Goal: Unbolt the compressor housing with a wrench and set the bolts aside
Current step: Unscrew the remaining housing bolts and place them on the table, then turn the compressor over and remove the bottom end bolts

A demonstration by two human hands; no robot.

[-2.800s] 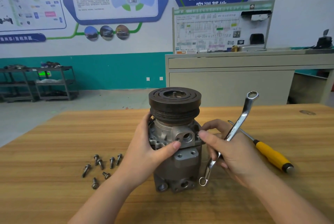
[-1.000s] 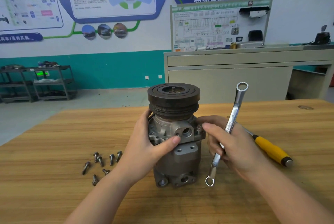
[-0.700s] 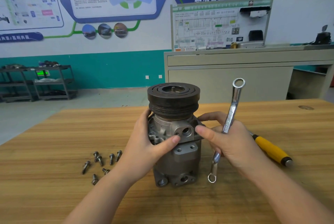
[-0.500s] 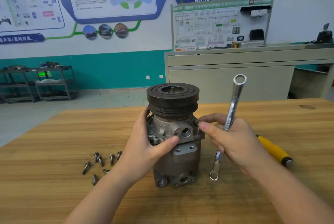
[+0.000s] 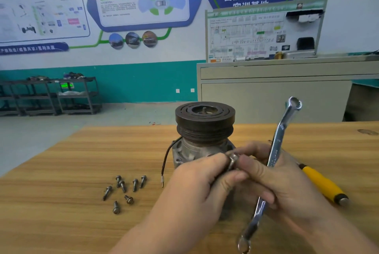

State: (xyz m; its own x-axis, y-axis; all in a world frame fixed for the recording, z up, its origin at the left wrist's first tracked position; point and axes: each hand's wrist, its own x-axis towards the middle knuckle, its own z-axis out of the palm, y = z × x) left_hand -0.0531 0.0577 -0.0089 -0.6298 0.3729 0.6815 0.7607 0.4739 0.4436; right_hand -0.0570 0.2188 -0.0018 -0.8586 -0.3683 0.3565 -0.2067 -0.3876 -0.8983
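Grey cast-metal compressor housing with dark grooved pulley (image 5: 202, 128) stands upright mid wooden tabletop (image 5: 61, 171). Change: a moment ago my left hand (image 5: 196, 184) braced the body; now it has let go, and its thumb and fingers pinch a small steel flanged bolt (image 5: 232, 160), freed from the flange. My right hand (image 5: 272, 180) keeps its grip round the silver ring wrench (image 5: 275, 151), fingertips at the bolt. Seven loose bolts (image 5: 123, 191) lie left; this one likely joins them.

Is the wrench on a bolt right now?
No, the wrench is held upright in the right hand, both ring ends free, while fingers pinch a loose bolt.
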